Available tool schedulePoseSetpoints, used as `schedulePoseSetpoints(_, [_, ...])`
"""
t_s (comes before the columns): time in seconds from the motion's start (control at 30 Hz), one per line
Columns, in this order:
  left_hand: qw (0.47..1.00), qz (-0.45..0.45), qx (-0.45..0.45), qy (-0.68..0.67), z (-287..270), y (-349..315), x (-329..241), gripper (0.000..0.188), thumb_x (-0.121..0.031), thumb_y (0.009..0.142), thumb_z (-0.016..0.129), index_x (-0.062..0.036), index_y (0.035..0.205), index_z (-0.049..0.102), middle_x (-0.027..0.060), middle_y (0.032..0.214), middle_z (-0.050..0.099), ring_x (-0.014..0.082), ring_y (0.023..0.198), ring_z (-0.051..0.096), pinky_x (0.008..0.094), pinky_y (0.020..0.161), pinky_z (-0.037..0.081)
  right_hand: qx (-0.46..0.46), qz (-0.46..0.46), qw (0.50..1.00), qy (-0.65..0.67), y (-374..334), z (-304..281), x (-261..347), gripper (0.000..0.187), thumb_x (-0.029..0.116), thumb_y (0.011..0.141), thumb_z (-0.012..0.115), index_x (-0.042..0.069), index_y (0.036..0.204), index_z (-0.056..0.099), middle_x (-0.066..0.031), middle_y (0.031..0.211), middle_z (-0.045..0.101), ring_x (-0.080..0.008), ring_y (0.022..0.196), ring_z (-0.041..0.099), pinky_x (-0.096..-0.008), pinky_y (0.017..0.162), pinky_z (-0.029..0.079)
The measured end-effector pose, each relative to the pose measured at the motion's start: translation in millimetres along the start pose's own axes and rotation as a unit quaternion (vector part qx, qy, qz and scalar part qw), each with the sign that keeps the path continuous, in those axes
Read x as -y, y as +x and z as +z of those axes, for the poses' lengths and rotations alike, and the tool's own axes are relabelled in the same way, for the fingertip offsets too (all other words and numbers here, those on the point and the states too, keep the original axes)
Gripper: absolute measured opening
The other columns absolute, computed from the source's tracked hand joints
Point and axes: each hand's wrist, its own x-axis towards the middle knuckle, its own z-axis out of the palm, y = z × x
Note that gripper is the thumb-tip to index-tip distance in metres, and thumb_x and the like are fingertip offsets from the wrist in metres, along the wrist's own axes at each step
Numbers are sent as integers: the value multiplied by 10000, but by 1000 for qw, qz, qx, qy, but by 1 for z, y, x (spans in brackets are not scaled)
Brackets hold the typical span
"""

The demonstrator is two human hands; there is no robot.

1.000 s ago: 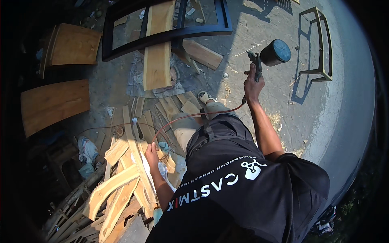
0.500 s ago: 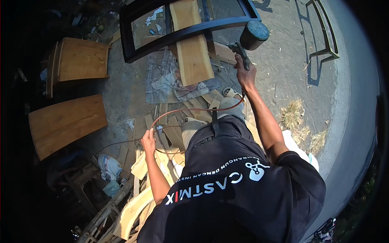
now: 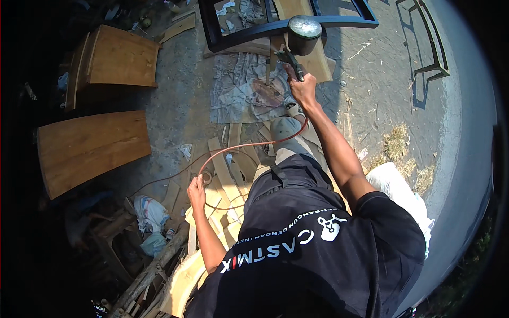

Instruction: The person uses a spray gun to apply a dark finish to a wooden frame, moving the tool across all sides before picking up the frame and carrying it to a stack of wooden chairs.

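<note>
At upper centre, the right hand (image 3: 303,89) wraps its fingers tight around a metal spray gun with a dark round cup (image 3: 301,38), beside the black frame (image 3: 289,25). The left hand (image 3: 196,189), mid-left, curls its fingers around the thin red hose (image 3: 238,147).

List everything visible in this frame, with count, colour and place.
spray gun: 1, dark with round cup, top centre, in right hand
hose: 1, reddish, from gun to left hand
frame: 1, black, top centre on ground
second frame: 1, black, top right
plank: 1, pale, under the frame
panels: 2, brown wood, left
cloth: 1, grey, stained, centre ground
offcuts: many, pale wood, around the feet
sack: 1, white, right
left hand: holds hose
right hand: grips gun
</note>
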Motion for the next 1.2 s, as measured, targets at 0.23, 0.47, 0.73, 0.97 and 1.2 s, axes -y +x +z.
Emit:
schedulePoseSetpoints(0.23, [1000, 5, 10, 21, -29, 59, 13, 445, -359, 1067, 547, 22, 857, 643, 201, 719, 616, 310, 650, 574, 422, 662, 470, 106, -29, 994, 15, -24, 68, 40, 304, 344, 983, 703, 68, 1108, 736, -176, 670, 641, -260, 553, 579, -398, 556, 458])
schedulePoseSetpoints(0.47, [997, 65, -8, 27, -62, 205, -5, 413, -365, 1056, 571, -6, 871, 659, 231, 716, 606, 360, 625, 571, 446, 627, 460, 4, 29, 999, 32, -19, 96, 61, 447, 436, 1003, 681, -6, 966, 729, -54, 677, 639, -112, 639, 534, -324, 591, 444])
schedulePoseSetpoints(0.73, [994, 104, 47, 7, -79, 378, -8, 343, -323, 1024, 619, 2, 940, 690, 230, 789, 664, 387, 697, 628, 432, 663, 484, -190, 87, 967, 145, 10, 103, 84, 529, 561, 1040, 549, 55, 1000, 698, -15, 771, 634, -62, 524, 480, -257, 527, 393])
schedulePoseSetpoints(0.97, [990, 86, 105, -49, -97, 498, 7, 316, -300, 1037, 616, -4, 928, 638, 104, 708, 601, 223, 671, 592, 361, 667, 479, -161, 24, 973, 163, 67, 182, 182, 494, 511, 1061, 538, 45, 1028, 699, 51, 642, 529, -30, 535, 443, -218, 514, 308])
schedulePoseSetpoints(1.2, [990, 93, 93, -58, -116, 622, 56, 278, -272, 1033, 610, -5, 1066, 680, 165, 920, 705, 304, 875, 681, 404, 803, 511, -67, -2, 988, 140, 123, 316, 212, 440, 394, 1085, 527, 9, 1249, 661, -17, 862, 694, -26, 551, 442, -236, 507, 345])
